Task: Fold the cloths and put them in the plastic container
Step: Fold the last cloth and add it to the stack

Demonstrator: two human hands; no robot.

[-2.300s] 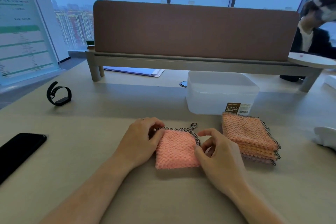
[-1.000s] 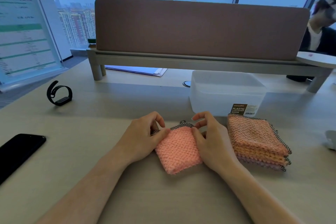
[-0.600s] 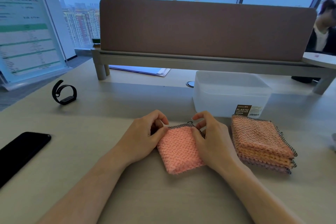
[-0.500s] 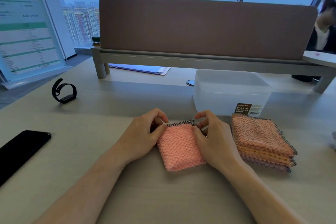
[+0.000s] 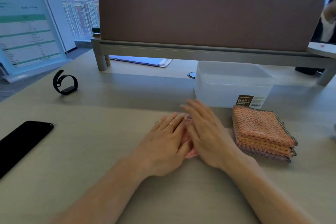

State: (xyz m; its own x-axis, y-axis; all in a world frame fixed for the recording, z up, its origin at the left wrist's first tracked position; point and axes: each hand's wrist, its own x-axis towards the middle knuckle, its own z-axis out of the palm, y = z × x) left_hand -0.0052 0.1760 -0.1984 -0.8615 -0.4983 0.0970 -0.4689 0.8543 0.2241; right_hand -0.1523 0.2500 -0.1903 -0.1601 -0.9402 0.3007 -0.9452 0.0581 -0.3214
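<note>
A folded pink cloth (image 5: 187,139) lies on the desk, almost wholly covered by both hands. My left hand (image 5: 166,138) lies flat on its left half with straight fingers. My right hand (image 5: 204,133) presses flat on its right half, fingers straight and slightly blurred. To the right sits a stack of unfolded orange and pink cloths (image 5: 261,132) with dark mesh edges. Behind them stands the translucent plastic container (image 5: 232,85), which looks empty.
A black phone (image 5: 21,142) lies at the left desk edge and a black wristband (image 5: 65,82) further back. A brown divider on a raised shelf (image 5: 209,18) closes off the back, with papers (image 5: 143,61) under it. A person sits at far right.
Both hands have gone from pinching the cloth's far corners to lying flat on top of it, hiding most of the cloth.
</note>
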